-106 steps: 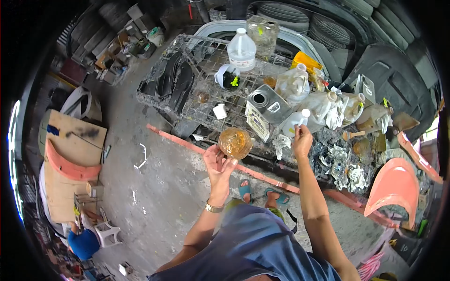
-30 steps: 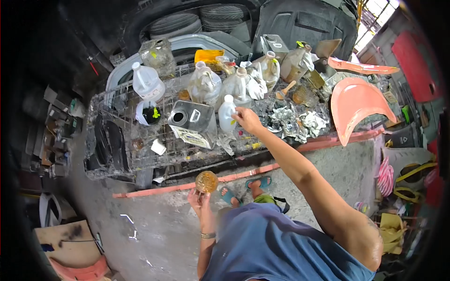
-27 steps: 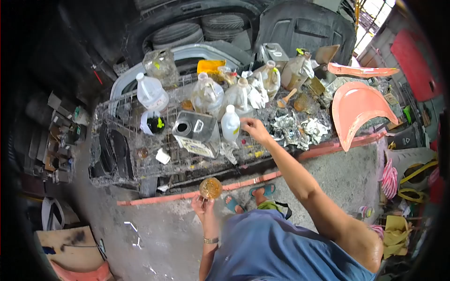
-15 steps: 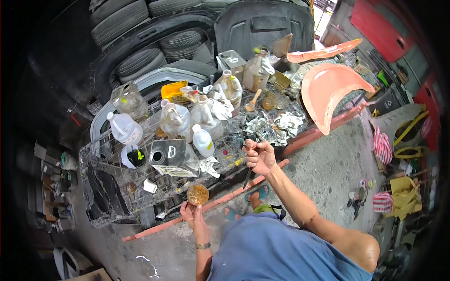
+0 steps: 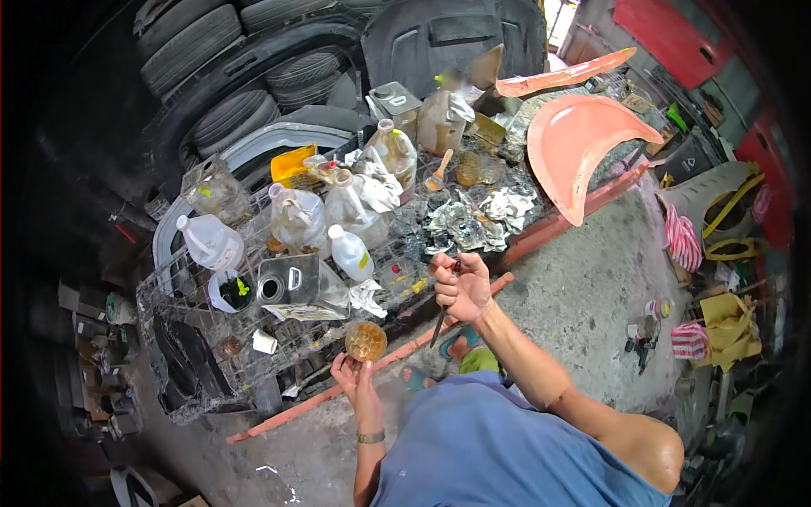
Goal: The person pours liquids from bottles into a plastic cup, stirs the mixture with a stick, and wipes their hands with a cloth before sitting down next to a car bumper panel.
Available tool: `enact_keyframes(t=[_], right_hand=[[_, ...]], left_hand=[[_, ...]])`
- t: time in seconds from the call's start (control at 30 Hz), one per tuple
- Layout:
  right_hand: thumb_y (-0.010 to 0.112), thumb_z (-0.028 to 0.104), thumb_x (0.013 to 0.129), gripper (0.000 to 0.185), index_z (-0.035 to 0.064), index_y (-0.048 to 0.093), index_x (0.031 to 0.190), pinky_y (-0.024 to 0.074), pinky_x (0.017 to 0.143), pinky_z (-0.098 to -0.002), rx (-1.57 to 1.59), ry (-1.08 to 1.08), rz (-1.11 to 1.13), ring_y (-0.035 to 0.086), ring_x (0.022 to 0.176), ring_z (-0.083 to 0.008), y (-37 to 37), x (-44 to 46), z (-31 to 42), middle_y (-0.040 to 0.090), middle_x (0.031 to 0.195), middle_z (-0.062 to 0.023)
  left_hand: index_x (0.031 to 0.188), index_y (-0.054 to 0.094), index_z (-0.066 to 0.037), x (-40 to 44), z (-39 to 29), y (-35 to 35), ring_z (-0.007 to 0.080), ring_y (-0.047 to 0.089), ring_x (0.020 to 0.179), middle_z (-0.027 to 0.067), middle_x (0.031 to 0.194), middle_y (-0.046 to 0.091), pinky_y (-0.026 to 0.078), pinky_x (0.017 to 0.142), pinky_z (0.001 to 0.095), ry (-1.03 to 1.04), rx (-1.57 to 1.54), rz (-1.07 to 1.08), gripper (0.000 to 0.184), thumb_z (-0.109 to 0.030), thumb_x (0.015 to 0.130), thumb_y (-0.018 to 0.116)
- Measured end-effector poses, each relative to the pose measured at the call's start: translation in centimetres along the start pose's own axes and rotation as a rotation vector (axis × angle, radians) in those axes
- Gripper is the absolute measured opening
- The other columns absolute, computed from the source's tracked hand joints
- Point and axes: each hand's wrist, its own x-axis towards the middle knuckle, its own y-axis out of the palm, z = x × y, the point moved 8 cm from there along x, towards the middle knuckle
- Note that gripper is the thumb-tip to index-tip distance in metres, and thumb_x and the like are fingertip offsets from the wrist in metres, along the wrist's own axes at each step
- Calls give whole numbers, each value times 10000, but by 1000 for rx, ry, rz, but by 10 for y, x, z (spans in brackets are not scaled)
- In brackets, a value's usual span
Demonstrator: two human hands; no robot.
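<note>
My left hand [image 5: 358,382] holds a round, clear cup of amber contents [image 5: 366,341] by its lower side, in front of the table's near edge. My right hand [image 5: 462,286] is closed round a thin dark stick-like tool [image 5: 438,326], which points down. Left of that hand, a small white bottle with a white cap [image 5: 351,255] stands on the grid table beside a square metal can [image 5: 297,285]. Crumpled foil and paper [image 5: 465,221] lie just beyond my right hand. A brush with a wooden handle [image 5: 439,171] rests farther back.
Cloudy jugs [image 5: 296,218] and a clear jug [image 5: 210,242] stand on the table. A white tub [image 5: 230,291] and white cup [image 5: 264,341] are at the left. A curved pink panel [image 5: 583,152] lies at the right; a long pink strip [image 5: 372,372] runs along the near side.
My right hand has left the white bottle and come nearer my body, now with the dark tool in it. My left hand still holds the cup. The view has turned to the right.
</note>
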Motion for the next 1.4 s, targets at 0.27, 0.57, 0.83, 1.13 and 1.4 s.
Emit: enact_keyframes(t=[0.27, 0.57, 0.83, 1.13, 1.4], right_hand=[[480, 650, 891, 727, -19, 528, 1172, 192, 449, -239, 12, 50, 253, 197, 464, -61, 30, -12, 10, 311, 647, 37], [485, 115, 896, 142, 39, 586, 959, 237, 465, -195, -770, 158, -225, 306, 545, -32, 8, -16, 78, 423, 713, 44], [482, 227, 983, 253, 14, 615, 959, 443, 703, -377, -2083, 121, 116, 559, 792, -265, -14, -58, 129, 547, 834, -98], [467, 227, 996, 282, 5, 586, 869, 464, 602, -402, -2432, -371, -127, 563, 645, -328, 62, -73, 237, 561, 754, -132], [509, 102, 956, 175, -8, 642, 984, 489, 758, -277, -1427, -12, 82, 574, 841, -157, 89, -106, 182, 522, 1006, -86]], left_hand=[[1318, 328, -127, -3, 6, 16, 196, 448, 1204, 87, 1294, 452, 360, 1035, 370, 21, 36, 2, 514, -27, 895, 602], [1363, 290, -95, -15, 10, 61, 212, 434, 1226, 122, 1344, 438, 367, 1033, 355, 122, 78, -97, 603, -17, 870, 628], [1334, 305, -111, -39, 26, 129, 205, 434, 1227, 109, 1323, 429, 396, 1007, 350, 181, 43, -153, 601, 13, 852, 641], [1327, 281, -92, -71, 46, 179, 217, 409, 1242, 110, 1346, 348, 414, 1022, 361, 416, 149, -193, 747, 80, 747, 719], [1327, 273, -66, -88, 52, 203, 227, 394, 1259, 133, 1338, 352, 370, 1064, 382, 453, 224, -242, 759, 73, 731, 722]])
